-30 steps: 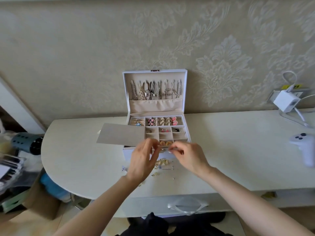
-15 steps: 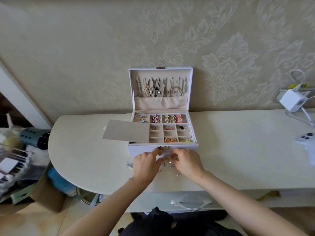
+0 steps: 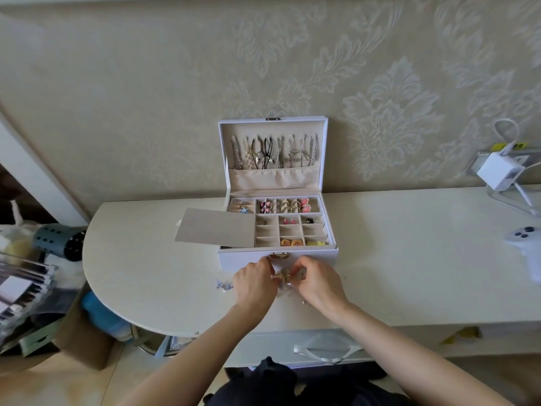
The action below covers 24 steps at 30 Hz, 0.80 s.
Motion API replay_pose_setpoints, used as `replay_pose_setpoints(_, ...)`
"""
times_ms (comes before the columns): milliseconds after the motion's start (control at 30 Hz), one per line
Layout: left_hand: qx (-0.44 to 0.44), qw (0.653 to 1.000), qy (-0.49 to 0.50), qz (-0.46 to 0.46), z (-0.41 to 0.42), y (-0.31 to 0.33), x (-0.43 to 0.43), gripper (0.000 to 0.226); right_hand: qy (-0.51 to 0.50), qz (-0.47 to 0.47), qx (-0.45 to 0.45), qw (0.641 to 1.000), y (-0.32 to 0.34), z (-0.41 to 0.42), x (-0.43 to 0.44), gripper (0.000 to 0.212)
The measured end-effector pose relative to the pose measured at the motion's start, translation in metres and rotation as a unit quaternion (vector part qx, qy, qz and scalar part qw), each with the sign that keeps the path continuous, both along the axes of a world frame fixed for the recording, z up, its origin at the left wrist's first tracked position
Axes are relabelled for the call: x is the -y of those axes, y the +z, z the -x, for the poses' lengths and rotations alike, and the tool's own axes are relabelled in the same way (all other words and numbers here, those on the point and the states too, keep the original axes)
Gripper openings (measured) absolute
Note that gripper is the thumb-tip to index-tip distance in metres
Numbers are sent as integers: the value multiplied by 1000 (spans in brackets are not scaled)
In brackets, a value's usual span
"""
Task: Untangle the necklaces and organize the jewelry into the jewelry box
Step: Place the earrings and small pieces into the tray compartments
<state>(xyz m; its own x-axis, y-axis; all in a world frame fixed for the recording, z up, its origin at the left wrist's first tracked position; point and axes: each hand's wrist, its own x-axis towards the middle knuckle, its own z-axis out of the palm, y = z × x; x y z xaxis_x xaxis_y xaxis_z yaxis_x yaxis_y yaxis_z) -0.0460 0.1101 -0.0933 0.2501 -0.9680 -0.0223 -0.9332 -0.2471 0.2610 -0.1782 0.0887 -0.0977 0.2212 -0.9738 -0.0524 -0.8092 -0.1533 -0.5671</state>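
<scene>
Hands (image 3: pixel 254 284) (image 3: pixel 320 285) down frm box (image 3: pixel 317 257), pinching jewelry (image 3: pixel 282 277).

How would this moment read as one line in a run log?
phase: untangling | left hand: pinches gold jewelry | right hand: pinches same piece | jewelry box: lid open, just behind hands

Soft, even daylight, faint shadows, wide-angle bending at the edges, and slight blur at the right margin.
</scene>
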Motion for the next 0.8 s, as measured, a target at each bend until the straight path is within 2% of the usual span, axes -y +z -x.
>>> replay_pose_setpoints(167, -36, 999, 4, 31, 1, 5, -8, 21, 2, -3, 50, 999, 6, 3, -3, 7)
replay_pose_setpoints(267, -77, 992, 3, 100, 1, 15, -13, 20, 2, 30, 102, 994, 17, 11, -3, 15)
replay_pose_setpoints(333, -127, 981, 1, 146, 3, 26, -8, 16, -33, 59, 154, 986, 30, 18, 5, 13)
replay_pose_setpoints(400, -151, 973, -9, 173, 8, 39, 5, 15, -88, 75, 168, 979, 43, 25, 21, 11)
replay_pose_setpoints(567, -114, 983, -32, 138, 28, 54, 60, 19, -139, 38, 55, 988, 56, 36, 69, 3)
replay_pose_setpoints(800, -69, 992, -41, 99, 41, 42, 90, 24, -67, 34, -66, 995, 62, 36, 89, 15)
